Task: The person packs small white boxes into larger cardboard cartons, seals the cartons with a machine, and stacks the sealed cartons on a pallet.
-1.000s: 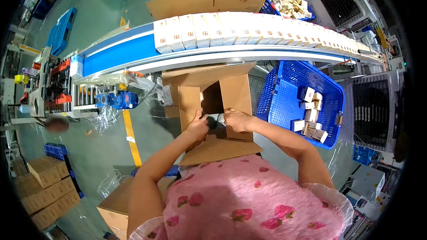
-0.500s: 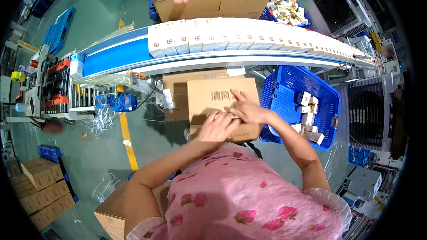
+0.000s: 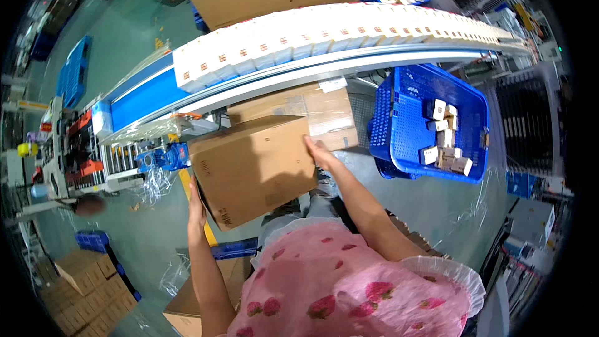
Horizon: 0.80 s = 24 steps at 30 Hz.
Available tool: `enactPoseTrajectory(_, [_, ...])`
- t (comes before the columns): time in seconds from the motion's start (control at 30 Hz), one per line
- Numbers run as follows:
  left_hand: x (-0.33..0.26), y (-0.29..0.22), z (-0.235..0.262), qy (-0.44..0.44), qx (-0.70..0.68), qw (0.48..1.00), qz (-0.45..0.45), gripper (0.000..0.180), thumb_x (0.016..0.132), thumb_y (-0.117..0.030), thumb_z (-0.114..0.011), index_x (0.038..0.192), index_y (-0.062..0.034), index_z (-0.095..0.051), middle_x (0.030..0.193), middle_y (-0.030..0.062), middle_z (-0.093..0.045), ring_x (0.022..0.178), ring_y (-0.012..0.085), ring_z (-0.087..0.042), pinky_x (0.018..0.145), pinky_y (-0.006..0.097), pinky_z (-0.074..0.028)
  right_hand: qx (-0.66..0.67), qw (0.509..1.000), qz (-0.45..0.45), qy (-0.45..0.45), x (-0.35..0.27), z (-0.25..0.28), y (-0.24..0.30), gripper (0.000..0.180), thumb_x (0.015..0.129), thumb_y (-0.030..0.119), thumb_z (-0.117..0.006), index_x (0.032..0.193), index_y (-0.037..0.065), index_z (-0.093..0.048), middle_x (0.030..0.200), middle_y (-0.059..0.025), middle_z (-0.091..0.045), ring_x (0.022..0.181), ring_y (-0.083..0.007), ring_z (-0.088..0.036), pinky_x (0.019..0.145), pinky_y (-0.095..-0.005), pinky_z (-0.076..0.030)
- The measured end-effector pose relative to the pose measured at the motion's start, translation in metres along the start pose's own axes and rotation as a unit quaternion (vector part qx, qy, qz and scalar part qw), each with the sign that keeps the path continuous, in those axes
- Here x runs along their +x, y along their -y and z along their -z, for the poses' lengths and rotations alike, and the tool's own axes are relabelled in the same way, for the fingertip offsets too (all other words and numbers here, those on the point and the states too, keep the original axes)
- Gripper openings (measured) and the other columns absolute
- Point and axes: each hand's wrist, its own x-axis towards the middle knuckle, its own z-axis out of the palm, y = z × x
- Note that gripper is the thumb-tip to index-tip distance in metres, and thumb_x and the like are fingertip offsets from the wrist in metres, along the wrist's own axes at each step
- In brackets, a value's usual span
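Note:
A brown cardboard box (image 3: 253, 168) is held tilted in front of me, between my two hands. My left hand (image 3: 196, 205) presses flat along its left side. My right hand (image 3: 319, 152) grips the right side near the upper corner, fingers partly hidden behind the edge. Another cardboard box (image 3: 331, 112), with clear tape on it, lies beyond the held one, below the conveyor. A long row of white packs (image 3: 274, 40) stands on the blue conveyor belt (image 3: 146, 97) further off.
To the right stands a blue plastic basket (image 3: 399, 131) with several small white packs in it. Across the conveyor a person's hands hold a large open carton (image 3: 249, 0). A blue motor (image 3: 162, 157) sits at the left. Stacked cartons (image 3: 87, 293) lie lower left.
My hands have moved from the top of the box to its two sides. The box has shifted left, turned and tilted. The pack row has advanced leftward along the belt.

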Motion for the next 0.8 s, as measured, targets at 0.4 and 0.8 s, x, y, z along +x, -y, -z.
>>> enactPoseTrajectory(0.4, [-0.022,-0.035,-0.094,0.139,-0.087,0.987,0.002,0.055,0.079,-0.029,-0.046,0.123,-0.0022,-0.029,0.125,0.0194,-0.033,0.117,0.0309,-0.030,0.096,0.038,-0.024,-0.548,0.650,0.347,0.395,-0.231,0.005,0.155,0.013,0.064,0.000,-0.050,0.076,-0.002,-0.049,0.070,-0.0205,-0.054,0.074,-0.0345,-0.055,0.062,-0.0422,-0.042])
enactPoseTrajectory(0.8, [0.006,-0.113,-0.109,0.127,0.034,0.990,0.055,0.056,0.080,-0.024,-0.047,0.124,0.0019,-0.025,0.124,0.0232,-0.033,0.117,0.0334,-0.031,0.096,0.036,-0.025,-0.726,0.519,0.447,0.054,-0.094,0.094,0.163,0.060,0.078,0.052,-0.038,0.089,-0.003,-0.058,0.095,-0.0208,-0.053,0.116,-0.0371,-0.029,0.094,-0.0509,-0.023])
